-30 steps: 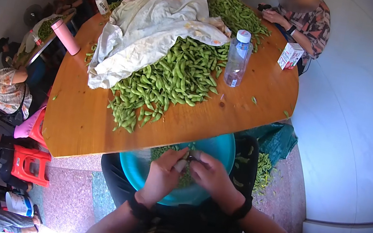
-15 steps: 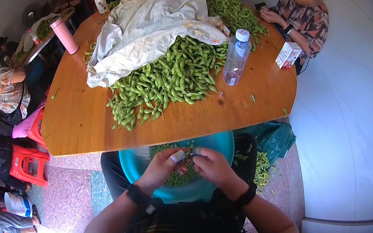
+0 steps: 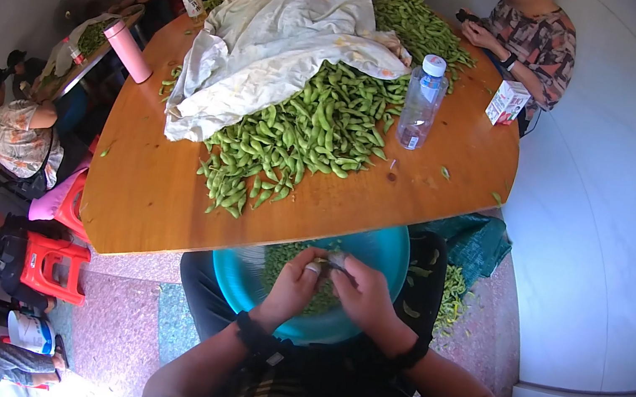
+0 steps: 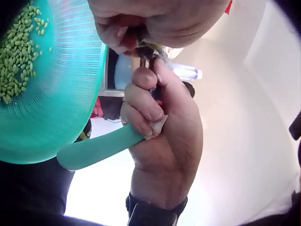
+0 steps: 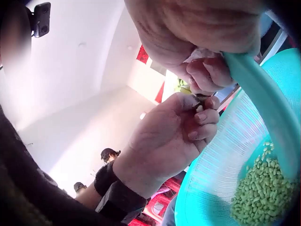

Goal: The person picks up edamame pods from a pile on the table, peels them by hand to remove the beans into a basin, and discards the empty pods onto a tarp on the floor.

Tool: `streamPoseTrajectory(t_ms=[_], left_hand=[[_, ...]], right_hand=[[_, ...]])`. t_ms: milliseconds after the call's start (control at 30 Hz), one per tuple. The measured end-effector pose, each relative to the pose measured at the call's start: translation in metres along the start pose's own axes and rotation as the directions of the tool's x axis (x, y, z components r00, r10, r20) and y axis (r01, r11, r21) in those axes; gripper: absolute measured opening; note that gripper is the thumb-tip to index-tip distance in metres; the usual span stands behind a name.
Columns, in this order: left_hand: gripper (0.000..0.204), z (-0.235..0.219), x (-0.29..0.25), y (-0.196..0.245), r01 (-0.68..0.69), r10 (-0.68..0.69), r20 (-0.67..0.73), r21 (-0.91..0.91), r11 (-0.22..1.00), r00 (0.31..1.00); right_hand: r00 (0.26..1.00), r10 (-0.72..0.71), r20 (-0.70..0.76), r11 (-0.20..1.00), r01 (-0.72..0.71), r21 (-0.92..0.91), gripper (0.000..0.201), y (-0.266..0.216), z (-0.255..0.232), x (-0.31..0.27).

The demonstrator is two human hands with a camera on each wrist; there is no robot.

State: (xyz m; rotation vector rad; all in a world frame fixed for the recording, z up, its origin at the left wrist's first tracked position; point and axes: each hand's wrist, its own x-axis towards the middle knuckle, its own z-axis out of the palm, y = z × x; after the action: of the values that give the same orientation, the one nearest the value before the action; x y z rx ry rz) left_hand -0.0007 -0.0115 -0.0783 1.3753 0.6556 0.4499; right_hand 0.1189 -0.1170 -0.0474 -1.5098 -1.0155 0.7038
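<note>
Both hands meet over a teal mesh basin, which holds shelled green beans. My left hand has curled fingers and pinches a small, partly hidden item, possibly a pod; the fingertips show beside it in the right wrist view. My right hand grips a tool by its curved teal handle, fingers wrapped round it, its working end hidden between the hands. In the left wrist view my left hand is above the right hand, their fingertips close together.
A wooden table carries piled green pods under a white cloth, a clear bottle, a pink flask and a small carton. Loose husks lie beside the basin. Other people sit around.
The head view has shifted, so the table and its contents stand farther right. My hands were slightly apart half a second ago; their fingertips are now closer together over the basin.
</note>
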Motion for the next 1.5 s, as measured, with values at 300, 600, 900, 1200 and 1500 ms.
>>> streamPoseTrajectory(t_ms=[300, 600, 900, 1200, 1500], left_hand=[[0.022, -0.011, 0.012, -0.017, -0.308, 0.278, 0.135, 0.456, 0.835, 0.951], [0.013, -0.053, 0.041, 0.093, 0.017, 0.621, -0.248, 0.935, 0.353, 0.744], [0.011, -0.058, 0.045, 0.095, -0.153, 0.584, -0.136, 0.895, 0.419, 0.800], [0.034, -0.003, -0.006, 0.075, -0.270, 0.277, 0.045, 0.412, 0.870, 0.960], [0.039, 0.014, -0.016, 0.061, -0.453, 0.542, 0.061, 0.631, 0.630, 0.838]], right_hand=[[0.985, -0.010, -0.170, 0.977, -0.027, -0.213, 0.022, -0.003, -0.027, -0.012], [0.894, 0.129, -0.428, 0.853, -0.320, -0.412, 0.014, 0.054, -0.136, -0.059], [0.989, 0.086, -0.122, 0.979, -0.107, -0.175, 0.021, -0.005, -0.073, -0.021], [0.952, 0.194, 0.238, 0.930, -0.256, 0.263, 0.016, -0.040, -0.032, 0.015], [0.958, 0.205, 0.200, 0.944, -0.248, 0.220, 0.015, -0.033, -0.027, 0.000]])
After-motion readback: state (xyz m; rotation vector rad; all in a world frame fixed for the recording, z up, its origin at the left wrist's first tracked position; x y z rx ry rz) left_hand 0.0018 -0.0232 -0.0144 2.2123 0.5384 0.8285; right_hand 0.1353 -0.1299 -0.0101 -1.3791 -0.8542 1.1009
